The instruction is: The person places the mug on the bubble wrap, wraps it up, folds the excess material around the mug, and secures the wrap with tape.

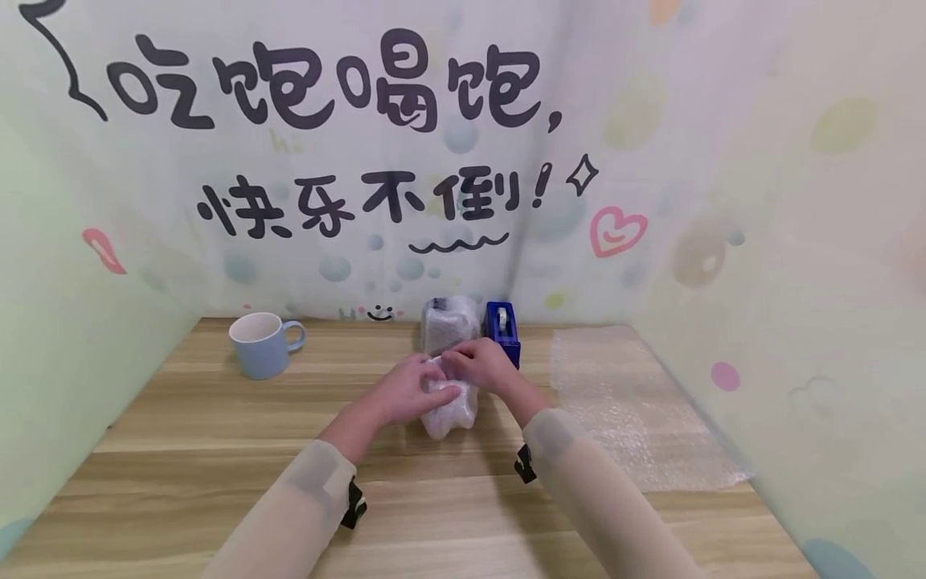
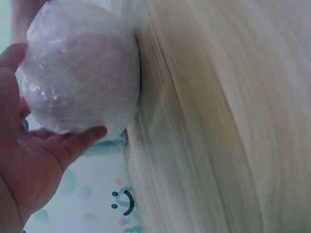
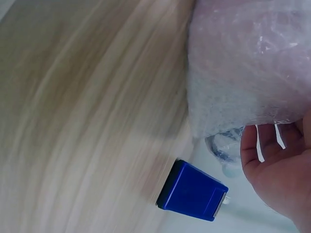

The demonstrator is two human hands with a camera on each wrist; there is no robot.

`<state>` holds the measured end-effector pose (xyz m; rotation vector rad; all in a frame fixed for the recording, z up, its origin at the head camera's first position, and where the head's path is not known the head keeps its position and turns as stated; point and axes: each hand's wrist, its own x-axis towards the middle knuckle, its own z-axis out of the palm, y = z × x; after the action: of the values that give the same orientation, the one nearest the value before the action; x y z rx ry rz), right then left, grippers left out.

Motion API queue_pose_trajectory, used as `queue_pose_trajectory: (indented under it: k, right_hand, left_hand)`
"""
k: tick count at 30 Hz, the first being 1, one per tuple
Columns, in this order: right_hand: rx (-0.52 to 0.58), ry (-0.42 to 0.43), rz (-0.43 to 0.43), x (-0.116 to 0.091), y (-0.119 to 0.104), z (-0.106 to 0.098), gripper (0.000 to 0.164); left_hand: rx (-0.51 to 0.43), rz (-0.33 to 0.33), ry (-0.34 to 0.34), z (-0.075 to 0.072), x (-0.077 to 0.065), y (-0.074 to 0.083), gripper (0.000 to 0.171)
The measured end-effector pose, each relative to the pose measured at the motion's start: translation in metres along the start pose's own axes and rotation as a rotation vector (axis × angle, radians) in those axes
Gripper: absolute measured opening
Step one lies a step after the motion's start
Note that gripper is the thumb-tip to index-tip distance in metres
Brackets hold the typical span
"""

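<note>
A bundle wrapped in clear bubble wrap (image 1: 450, 412) stands on the wooden table between both hands. My left hand (image 1: 403, 392) grips it from the left, thumb along the near side and fingers toward the top. From the right, my right hand (image 1: 486, 363) pinches the wrap at its top with curled fingers. Up close in the left wrist view, the bundle (image 2: 80, 68) looks rounded and pinkish under the plastic, its lower end at the tabletop. In the right wrist view it hides the tips of the right hand's fingers (image 3: 250, 150).
Behind the bundle stands another bubble-wrapped item (image 1: 448, 322), with a blue tape dispenser (image 1: 504, 334) at its right. A light blue mug (image 1: 262, 354) is at the back left. Flat bubble wrap (image 1: 637, 418) covers part of the table's right side. Printed cloth walls enclose the table.
</note>
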<state>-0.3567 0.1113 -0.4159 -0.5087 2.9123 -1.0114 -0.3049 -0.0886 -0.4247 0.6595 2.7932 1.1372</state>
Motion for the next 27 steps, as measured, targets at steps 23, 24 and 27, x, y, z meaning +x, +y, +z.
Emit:
queue_pose_trajectory:
  k: [23, 24, 27]
  right_hand:
    - [-0.004, -0.027, 0.000, 0.001, 0.004, 0.000, 0.032]
    - [-0.010, -0.019, -0.001, 0.000, 0.004, 0.000, 0.033]
    - [-0.034, 0.067, -0.008, -0.006, 0.003, -0.002, 0.036]
  left_hand:
    - [0.082, 0.221, 0.055, -0.003, -0.009, 0.007, 0.036]
    - [0.058, 0.193, 0.048, -0.003, -0.009, 0.007, 0.036]
    - [-0.043, 0.116, 0.043, -0.004, -0.006, 0.003, 0.034]
